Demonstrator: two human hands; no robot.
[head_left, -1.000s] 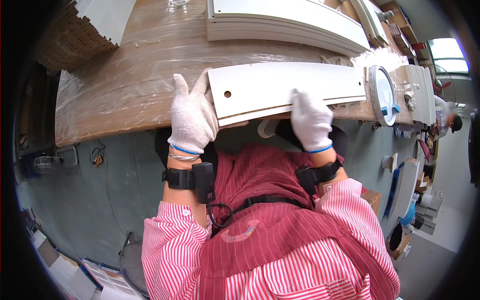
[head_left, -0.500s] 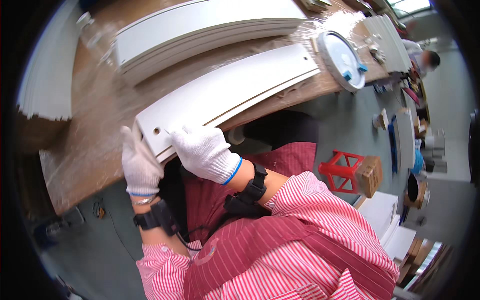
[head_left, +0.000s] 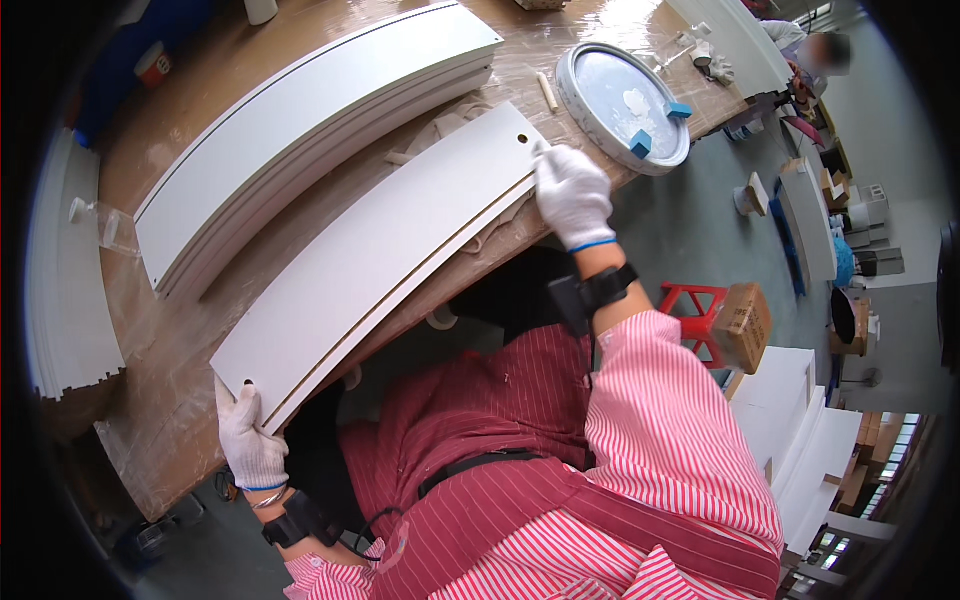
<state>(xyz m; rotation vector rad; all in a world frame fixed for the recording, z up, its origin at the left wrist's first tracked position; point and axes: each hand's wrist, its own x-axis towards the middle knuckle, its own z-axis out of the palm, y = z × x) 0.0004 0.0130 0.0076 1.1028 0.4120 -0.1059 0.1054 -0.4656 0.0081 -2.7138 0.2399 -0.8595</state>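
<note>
A long white panel [head_left: 390,260] with a groove along its near edge and a hole near each end lies slantwise at the table's front edge. My left hand [head_left: 250,440], in a white knit glove, grips the panel's left end, thumb on top beside the hole. At the right end, my gloved right hand [head_left: 575,195] is closed against the corner, its fingertips slightly blurred. Whether anything small sits in those fingers is hidden. Behind lies a stack of similar white panels [head_left: 320,130].
A round tub lid [head_left: 610,90] carrying white paste and two blue blocks [head_left: 641,144] rests right of the panel. Crumpled cloth [head_left: 440,130] lies between panel and stack. A clear bottle [head_left: 105,225] stands left. On the floor are a red stool [head_left: 695,310] and a carton [head_left: 742,325].
My right hand has moved from the panel's left end to its right end. The left hand still holds the left end, now lower in view, as the whole view has shifted.
</note>
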